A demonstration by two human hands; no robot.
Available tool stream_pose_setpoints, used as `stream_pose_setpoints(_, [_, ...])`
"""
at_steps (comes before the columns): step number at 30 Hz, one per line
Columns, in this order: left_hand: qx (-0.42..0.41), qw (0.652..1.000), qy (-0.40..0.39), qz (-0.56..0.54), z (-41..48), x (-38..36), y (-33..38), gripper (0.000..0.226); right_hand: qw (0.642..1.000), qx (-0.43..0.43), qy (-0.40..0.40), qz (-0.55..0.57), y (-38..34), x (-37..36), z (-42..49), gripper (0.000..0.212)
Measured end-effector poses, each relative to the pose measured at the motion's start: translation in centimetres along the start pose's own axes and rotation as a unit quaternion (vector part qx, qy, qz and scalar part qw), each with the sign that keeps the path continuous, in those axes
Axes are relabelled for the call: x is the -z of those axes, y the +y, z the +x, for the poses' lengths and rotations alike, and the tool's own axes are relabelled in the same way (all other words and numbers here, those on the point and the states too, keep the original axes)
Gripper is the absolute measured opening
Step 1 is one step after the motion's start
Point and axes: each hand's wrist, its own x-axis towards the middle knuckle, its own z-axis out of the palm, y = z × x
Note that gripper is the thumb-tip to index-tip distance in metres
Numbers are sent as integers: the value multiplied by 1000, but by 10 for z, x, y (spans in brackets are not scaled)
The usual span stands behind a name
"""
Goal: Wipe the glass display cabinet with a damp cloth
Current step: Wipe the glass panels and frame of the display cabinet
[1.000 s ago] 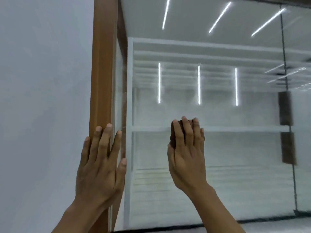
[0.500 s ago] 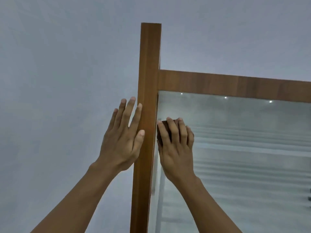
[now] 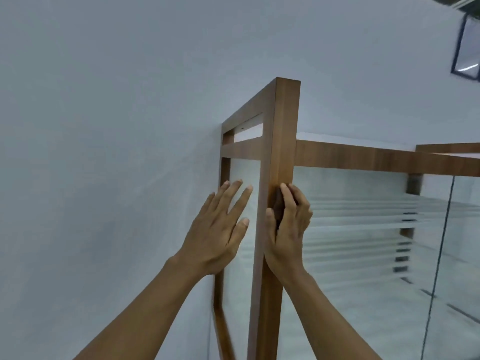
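I am up near the top corner of the tall glass display cabinet with the brown wooden frame [image 3: 281, 141]. My right hand [image 3: 289, 224] presses a small dark brown cloth [image 3: 278, 205] against the upright wooden corner post, right where the post meets the big front glass pane [image 3: 350, 255]. The fingers [image 3: 285, 193] curl round the cloth and hold it tight. My left hand [image 3: 220, 224] lies flat on the narrow side glass pane [image 3: 245, 183], its fingers spread wide and holding nothing.

I think the job is only partly done. The front glass looks hazy and streaky, so I cannot tell how much is clean. The wide pane to the right and the lower parts look like they are left to wipe.

The wood is smooth with long grain lines. The glass is flat, shiny and see-through. The cloth looks soft and bunched up. The pale grey wall [image 3: 104, 152] behind is plain and dull.
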Motion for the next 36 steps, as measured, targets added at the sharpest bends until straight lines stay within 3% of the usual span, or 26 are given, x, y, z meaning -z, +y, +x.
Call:
stream_pose_setpoints(5, [-28,996,-6,-80,15,-14,-22,60,996,31,2,-80,1,-7,3,57])
stream_pose_setpoints(9, [-64,988,14,-143,37,-40,-38,53,974,122,29,-188,-6,-14,17,53])
stream_pose_setpoints(15, [-118,970,38,-208,77,-82,-75,56,887,210,43,-409,-18,-32,44,75])
stream_pose_setpoints(20, [-164,955,55,-240,124,-107,-99,55,802,229,75,-547,-31,-47,58,68])
stream_pose_setpoints(25, [-240,918,142,-282,158,-125,-112,55,657,208,60,-722,-31,-61,62,69])
stream_pose_setpoints(30, [-315,880,197,-298,181,-146,-125,57,575,178,66,-795,-7,-101,40,67])
stream_pose_setpoints(32, [-345,868,205,-293,191,-155,-136,57,552,160,63,-816,3,-112,33,66])
stream_pose_setpoints(36, [-364,857,199,-306,205,-169,-151,57,572,101,84,-809,11,-126,29,56])
